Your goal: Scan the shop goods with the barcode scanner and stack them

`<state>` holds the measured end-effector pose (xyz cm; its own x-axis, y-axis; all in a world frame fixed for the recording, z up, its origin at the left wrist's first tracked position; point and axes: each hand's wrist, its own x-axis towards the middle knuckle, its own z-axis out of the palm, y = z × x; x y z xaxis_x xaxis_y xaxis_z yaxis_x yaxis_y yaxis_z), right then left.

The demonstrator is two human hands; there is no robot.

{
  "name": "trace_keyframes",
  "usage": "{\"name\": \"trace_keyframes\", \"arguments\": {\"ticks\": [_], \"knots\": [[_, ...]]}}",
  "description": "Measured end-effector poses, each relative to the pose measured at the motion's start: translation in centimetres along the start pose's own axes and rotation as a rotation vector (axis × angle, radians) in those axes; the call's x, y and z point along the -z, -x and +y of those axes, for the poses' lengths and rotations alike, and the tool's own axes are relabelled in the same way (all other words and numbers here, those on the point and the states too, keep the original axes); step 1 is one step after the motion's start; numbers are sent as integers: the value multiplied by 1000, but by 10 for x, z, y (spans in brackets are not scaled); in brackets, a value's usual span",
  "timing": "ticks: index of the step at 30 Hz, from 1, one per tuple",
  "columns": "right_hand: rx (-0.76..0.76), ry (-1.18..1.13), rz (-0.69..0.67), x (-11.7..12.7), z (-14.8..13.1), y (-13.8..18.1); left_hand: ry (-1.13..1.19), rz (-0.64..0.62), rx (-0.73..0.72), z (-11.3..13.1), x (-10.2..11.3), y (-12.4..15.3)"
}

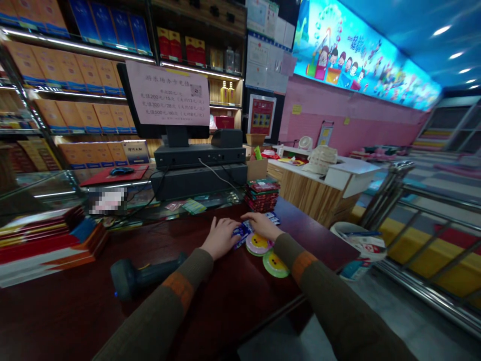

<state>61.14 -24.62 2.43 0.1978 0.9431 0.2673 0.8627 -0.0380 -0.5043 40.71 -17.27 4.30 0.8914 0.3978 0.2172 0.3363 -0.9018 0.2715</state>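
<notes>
Small blue packets (pixel 240 235) lie on the dark red counter between my two hands. Stretched out from the left, my left hand (pixel 221 236) has its fingertips at the near side of the packets and its thumb apart. From the right, my right hand (pixel 263 226) bends its fingers over the packets and grips them; its fingertips are partly hidden. Just below that hand are a pink-rimmed round yellow item (pixel 257 244) and a green-rimmed one (pixel 276 264). A stack of red packets (pixel 261 195) stands behind my right hand.
A barcode scanner (pixel 141 276) lies left of my left forearm. Boxes and booklets (pixel 48 245) are piled at the counter's left. A monitor (pixel 165 100) with a paper sign stands behind, over a dark cash drawer (pixel 199 178). A white bucket (pixel 361 245) stands beyond the right edge.
</notes>
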Motion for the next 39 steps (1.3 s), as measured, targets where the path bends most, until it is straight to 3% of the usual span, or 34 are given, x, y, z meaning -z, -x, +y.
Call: {"name": "trace_keyframes", "arguments": {"ticks": [8, 17, 23, 32, 39], "knots": [[-44, -8, 69, 8, 17, 7, 52, 31, -175, 29, -8, 0], [-25, -23, 97, 11, 24, 21, 107, 23, -162, 27, -14, 3], [-6, 94, 260, 3, 29, 28, 104, 27, -161, 30, -20, 4], [-29, 113, 264, 0, 28, 29, -16, 158, -83, 52, -30, -3], [-85, 21, 309, 4, 20, 29, 5, 208, -126, 49, -24, -6]]}}
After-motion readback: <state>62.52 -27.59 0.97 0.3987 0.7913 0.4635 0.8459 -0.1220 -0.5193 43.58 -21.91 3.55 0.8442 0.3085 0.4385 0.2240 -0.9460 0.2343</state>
